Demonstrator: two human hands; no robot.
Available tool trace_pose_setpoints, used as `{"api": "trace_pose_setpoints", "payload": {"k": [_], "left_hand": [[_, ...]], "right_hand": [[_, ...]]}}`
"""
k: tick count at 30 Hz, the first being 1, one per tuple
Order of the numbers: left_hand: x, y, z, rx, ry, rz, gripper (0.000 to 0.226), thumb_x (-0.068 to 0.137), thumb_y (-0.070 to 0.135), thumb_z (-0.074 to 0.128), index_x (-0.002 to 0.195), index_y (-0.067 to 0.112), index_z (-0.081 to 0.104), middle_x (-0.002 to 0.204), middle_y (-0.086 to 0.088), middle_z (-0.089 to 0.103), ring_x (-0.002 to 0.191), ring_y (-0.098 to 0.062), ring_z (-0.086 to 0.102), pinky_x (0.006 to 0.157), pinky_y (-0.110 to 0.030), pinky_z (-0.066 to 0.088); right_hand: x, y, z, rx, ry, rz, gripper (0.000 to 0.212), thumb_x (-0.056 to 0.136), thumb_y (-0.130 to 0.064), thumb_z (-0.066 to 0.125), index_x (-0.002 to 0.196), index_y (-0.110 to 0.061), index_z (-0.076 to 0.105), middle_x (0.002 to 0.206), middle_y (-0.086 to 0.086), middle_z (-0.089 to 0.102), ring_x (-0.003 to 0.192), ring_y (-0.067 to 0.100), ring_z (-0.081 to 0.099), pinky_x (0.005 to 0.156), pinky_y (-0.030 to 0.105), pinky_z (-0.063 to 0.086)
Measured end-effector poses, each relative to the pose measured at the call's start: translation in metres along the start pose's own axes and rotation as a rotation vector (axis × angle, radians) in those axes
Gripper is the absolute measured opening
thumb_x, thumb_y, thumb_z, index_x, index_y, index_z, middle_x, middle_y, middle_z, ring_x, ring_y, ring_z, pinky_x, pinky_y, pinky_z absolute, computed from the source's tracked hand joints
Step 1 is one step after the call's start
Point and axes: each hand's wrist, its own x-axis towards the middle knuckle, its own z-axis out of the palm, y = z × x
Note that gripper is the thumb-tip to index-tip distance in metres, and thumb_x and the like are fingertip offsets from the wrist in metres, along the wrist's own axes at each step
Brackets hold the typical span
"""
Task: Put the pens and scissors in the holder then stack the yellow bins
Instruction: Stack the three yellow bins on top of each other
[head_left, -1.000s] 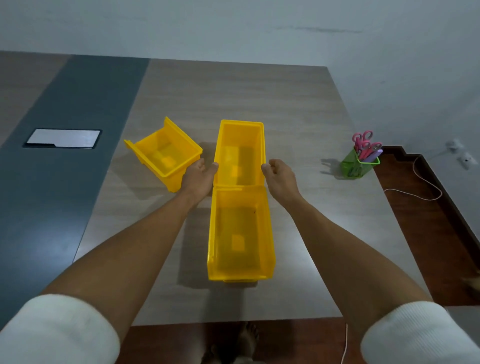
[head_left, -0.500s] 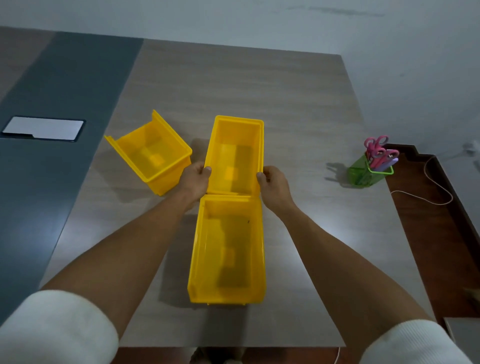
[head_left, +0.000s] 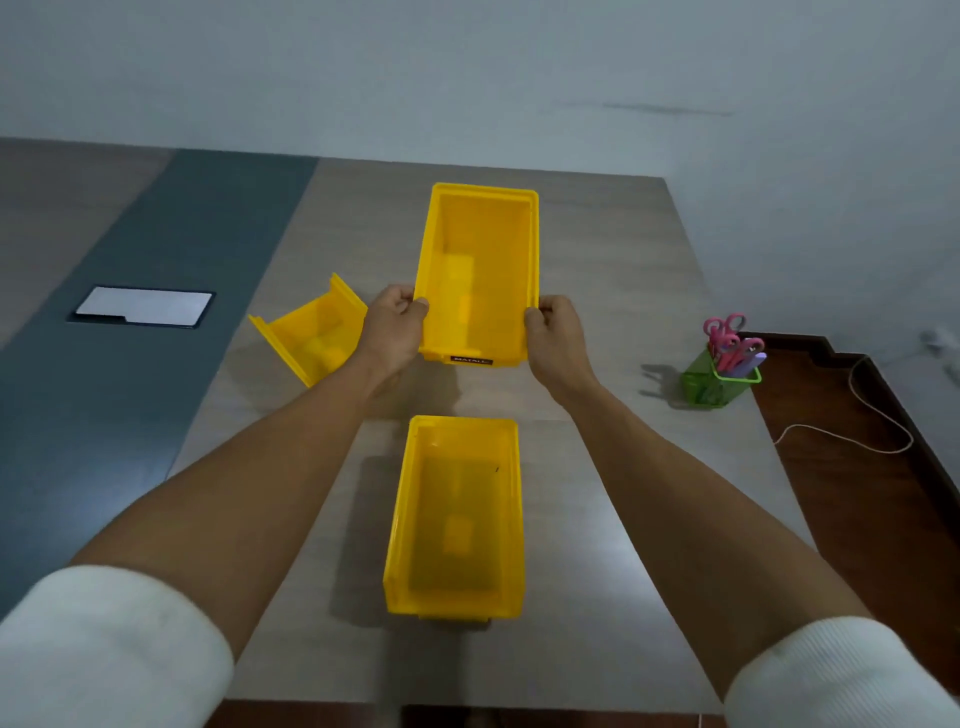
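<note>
I hold a yellow bin (head_left: 478, 270) lifted above the table, its near end tipped toward me. My left hand (head_left: 395, 325) grips its left wall and my right hand (head_left: 556, 338) grips its right wall. A second yellow bin (head_left: 457, 514) stands on the table just below it, close to me. A third yellow bin (head_left: 311, 332) sits at an angle to the left, partly behind my left hand. The green mesh holder (head_left: 719, 382) at the right table edge contains pink-handled scissors (head_left: 727, 335) and pens.
The wooden table (head_left: 597, 291) ends near the holder on the right. A dark grey strip with a metal cover plate (head_left: 143, 306) runs along the left. A white cable (head_left: 872, 415) lies on the brown floor at right. The wall stands close behind.
Both hands closed on the far bin and raised it off the table, away from the near bin it was touching. The camera view tilted up.
</note>
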Motion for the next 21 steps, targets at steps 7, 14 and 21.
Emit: {"api": "trace_pose_setpoints", "payload": {"k": [7,14,21], "left_hand": [[-0.063,0.026,-0.022,-0.03,-0.016,0.074,0.012,0.104,0.012,0.052,0.115,0.011,0.057,0.115,-0.012,0.066,0.105,-0.024,0.063,0.096,-0.041,0.052],[-0.147,0.012,-0.05,-0.024,-0.082,0.114,0.007,0.103,0.015,0.052,0.11,0.011,0.052,0.095,-0.008,0.059,0.075,-0.012,0.052,0.068,-0.03,0.042],[-0.221,-0.028,-0.077,0.0,-0.13,0.058,0.008,0.103,0.025,0.053,0.108,0.017,0.052,0.107,-0.016,0.064,0.094,-0.026,0.057,0.079,-0.05,0.051]], "right_hand": [[-0.055,-0.03,-0.009,0.09,0.102,-0.006,0.009,0.102,-0.018,0.046,0.097,-0.01,0.048,0.083,-0.001,0.047,0.069,0.014,0.044,0.059,0.035,0.038],[-0.148,-0.038,-0.01,0.111,0.206,-0.014,0.012,0.1,-0.02,0.048,0.096,-0.009,0.048,0.081,-0.001,0.046,0.068,0.013,0.042,0.058,0.033,0.037],[-0.237,-0.02,0.001,0.097,0.19,0.036,0.014,0.1,-0.023,0.048,0.096,-0.01,0.048,0.083,0.001,0.049,0.071,0.016,0.046,0.061,0.037,0.04]]}}
